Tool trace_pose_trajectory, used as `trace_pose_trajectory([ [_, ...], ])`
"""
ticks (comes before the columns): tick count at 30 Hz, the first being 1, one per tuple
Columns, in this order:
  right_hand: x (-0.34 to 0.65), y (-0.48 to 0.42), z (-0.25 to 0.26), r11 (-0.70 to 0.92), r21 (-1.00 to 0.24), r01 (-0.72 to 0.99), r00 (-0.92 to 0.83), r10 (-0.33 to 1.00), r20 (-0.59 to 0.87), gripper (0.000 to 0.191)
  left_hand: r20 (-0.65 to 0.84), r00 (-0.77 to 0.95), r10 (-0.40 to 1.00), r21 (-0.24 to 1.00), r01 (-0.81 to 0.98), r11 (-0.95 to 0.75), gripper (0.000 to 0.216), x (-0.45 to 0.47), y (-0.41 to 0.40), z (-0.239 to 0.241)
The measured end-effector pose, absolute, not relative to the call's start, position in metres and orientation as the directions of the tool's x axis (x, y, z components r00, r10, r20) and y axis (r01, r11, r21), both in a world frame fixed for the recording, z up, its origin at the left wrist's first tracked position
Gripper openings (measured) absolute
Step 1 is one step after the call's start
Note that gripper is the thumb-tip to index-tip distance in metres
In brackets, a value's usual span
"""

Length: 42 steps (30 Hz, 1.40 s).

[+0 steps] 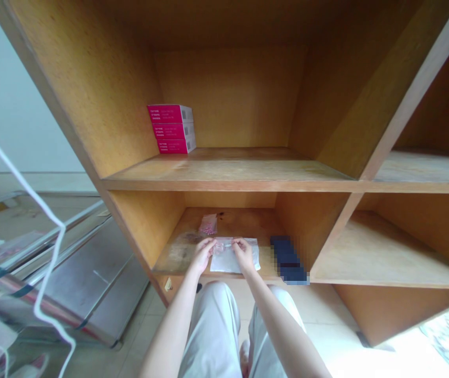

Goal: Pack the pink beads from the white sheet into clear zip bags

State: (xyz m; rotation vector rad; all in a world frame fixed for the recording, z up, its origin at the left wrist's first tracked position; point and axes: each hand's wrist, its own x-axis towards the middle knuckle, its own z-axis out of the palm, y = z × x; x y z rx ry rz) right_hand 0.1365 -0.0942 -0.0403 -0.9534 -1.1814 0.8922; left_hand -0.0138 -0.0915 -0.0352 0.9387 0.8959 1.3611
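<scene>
My left hand and my right hand are close together over the lower shelf, fingers pinched. Between them they hold a small clear plastic bag by its two sides. What is inside it is too small to make out. Beneath it a white sheet or cloth lies flat near the shelf's front edge. Further back and a little to the left, a small clear bag of pink beads or pellets rests on the wood.
Three stacked pink boxes stand on the upper shelf. A dark blue, blurred-out object lies right of my hands. Wooden dividers flank the compartment. At left are a metal cart and a hanging white cable.
</scene>
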Motion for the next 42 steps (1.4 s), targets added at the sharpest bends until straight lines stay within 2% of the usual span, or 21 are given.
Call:
trace_pose_trajectory([
  [5, 0.136, -0.096, -0.039, 0.332, -0.942, -0.055, 0.138, 0.936, 0.323, 0.012, 0.025, 0.096, 0.995, 0.947, -0.321, 0.007, 0.024, -0.012, -0.097, -0.030],
  [10, 0.135, -0.099, -0.034, 0.353, -0.933, -0.071, 0.086, 0.934, 0.347, 0.013, 0.013, 0.085, 0.996, 0.955, -0.296, 0.013, 0.021, -0.010, -0.100, -0.024],
  [20, 0.134, -0.096, -0.041, 0.377, -0.926, 0.012, 0.060, 0.924, 0.377, 0.020, 0.036, 0.075, 0.997, 0.962, -0.273, -0.014, 0.020, -0.010, -0.097, -0.031],
  [31, 0.132, -0.106, -0.027, 0.365, -0.930, -0.045, -0.017, 0.931, 0.366, 0.012, 0.080, 0.186, 0.979, 0.979, -0.201, -0.041, 0.021, -0.009, -0.103, -0.023],
  [42, 0.133, -0.102, -0.034, 0.402, -0.914, 0.062, -0.039, 0.916, 0.400, 0.016, 0.074, 0.185, 0.980, 0.989, -0.141, -0.048, 0.025, -0.005, -0.105, -0.019],
])
